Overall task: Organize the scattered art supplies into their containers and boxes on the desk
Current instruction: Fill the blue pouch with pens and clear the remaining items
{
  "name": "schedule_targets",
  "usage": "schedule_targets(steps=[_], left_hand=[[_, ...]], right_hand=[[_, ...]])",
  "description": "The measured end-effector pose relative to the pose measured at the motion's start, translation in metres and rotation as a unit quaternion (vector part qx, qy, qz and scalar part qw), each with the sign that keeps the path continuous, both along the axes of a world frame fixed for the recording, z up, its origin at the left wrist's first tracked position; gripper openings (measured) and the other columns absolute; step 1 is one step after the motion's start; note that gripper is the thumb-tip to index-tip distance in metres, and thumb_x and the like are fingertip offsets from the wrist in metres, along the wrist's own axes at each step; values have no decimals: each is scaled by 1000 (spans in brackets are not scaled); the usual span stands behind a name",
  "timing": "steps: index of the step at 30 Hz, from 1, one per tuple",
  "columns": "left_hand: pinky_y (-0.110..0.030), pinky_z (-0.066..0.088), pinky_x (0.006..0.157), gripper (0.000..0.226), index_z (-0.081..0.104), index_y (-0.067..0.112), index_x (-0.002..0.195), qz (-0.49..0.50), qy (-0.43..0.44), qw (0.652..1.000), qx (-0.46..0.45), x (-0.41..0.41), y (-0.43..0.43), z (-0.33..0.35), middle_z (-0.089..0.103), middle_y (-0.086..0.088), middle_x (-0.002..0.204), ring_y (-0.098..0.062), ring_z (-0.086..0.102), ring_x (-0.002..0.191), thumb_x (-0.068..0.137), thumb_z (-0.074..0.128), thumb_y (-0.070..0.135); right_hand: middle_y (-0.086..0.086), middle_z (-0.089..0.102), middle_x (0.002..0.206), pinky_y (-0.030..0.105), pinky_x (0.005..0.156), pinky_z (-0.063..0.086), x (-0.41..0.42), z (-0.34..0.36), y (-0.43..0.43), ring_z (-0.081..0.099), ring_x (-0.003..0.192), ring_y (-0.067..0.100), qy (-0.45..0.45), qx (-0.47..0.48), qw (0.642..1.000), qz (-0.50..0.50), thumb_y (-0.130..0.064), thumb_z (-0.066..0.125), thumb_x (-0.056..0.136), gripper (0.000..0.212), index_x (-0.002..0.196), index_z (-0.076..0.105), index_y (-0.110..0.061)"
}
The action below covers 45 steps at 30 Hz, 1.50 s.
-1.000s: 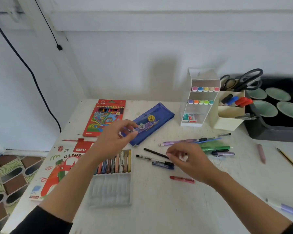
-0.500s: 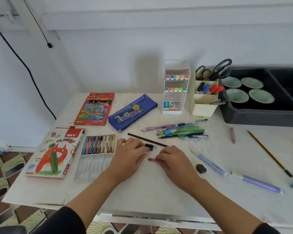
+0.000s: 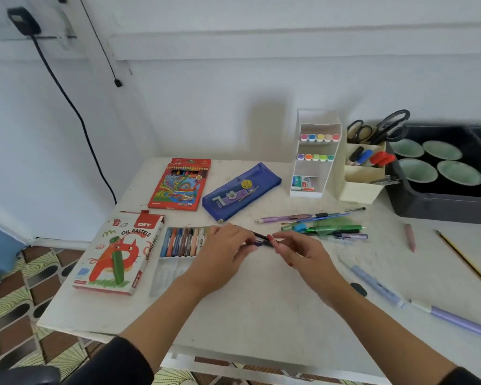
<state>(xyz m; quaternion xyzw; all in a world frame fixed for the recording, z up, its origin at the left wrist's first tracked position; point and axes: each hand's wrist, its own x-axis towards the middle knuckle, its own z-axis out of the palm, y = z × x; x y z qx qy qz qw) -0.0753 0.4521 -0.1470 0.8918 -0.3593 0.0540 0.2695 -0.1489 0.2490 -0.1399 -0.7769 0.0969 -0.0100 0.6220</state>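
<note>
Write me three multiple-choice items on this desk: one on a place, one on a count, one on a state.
1. Where does the pouch lie?
A. between the pencil box and the rack
B. inside the holder
C. on the pastel tray

2. How many bowls show in the bin?
A. two
B. four
C. six

3. What are the left hand and the right hand doing?
A. hanging idle
B. lifting scissors
C. holding pens between them

Answers: 1 A, the pencil box is on one side of the pouch and the rack on the other; 2 B, four green rims show in the bin; 3 C, fingers of both hands curl round the dark pens.
</note>
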Motion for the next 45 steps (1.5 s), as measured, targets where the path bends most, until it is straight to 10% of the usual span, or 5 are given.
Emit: schedule_targets(steps=[7, 15, 26, 45], left_hand=[[-22, 54, 61, 14, 73, 30, 101, 194, 268, 921, -206, -15, 106, 30, 74, 3, 75, -12, 69, 68, 93, 70, 20], [-29, 57, 66, 8, 74, 31, 88, 300, 248, 901, -193, -20, 166, 8, 75, 11, 71, -6, 71, 69, 83, 81, 28], [-24, 54, 64, 18, 78, 23, 97, 283, 122, 948, -80, -21, 159, 3, 71, 13, 89, -3, 62, 63, 82, 81, 34], [-12, 49, 80, 40, 68, 28, 129, 161, 242, 955, 61, -10, 178, 14, 64, 17, 105, 2, 66, 87, 90, 74, 29]], right_hand=[[3, 73, 84, 26, 63, 53, 21, 28, 75, 71, 68, 13, 56, 16, 989, 133, -9, 66, 94, 25, 115, 65, -23], [-12, 70, 84, 11, 75, 48, 50, 9, 165, 63, 81, 2, -26, -177, 969, 172, -31, 74, 88, 24, 112, 69, -30], [-13, 70, 90, 26, 84, 51, 61, -6, 188, 62, 85, 5, -30, -228, 956, 183, -37, 81, 81, 35, 113, 72, -25], [-3, 56, 103, 42, 92, 45, 63, -5, 193, 50, 99, 17, -51, -366, 896, 245, -46, 71, 88, 46, 129, 67, -26]])
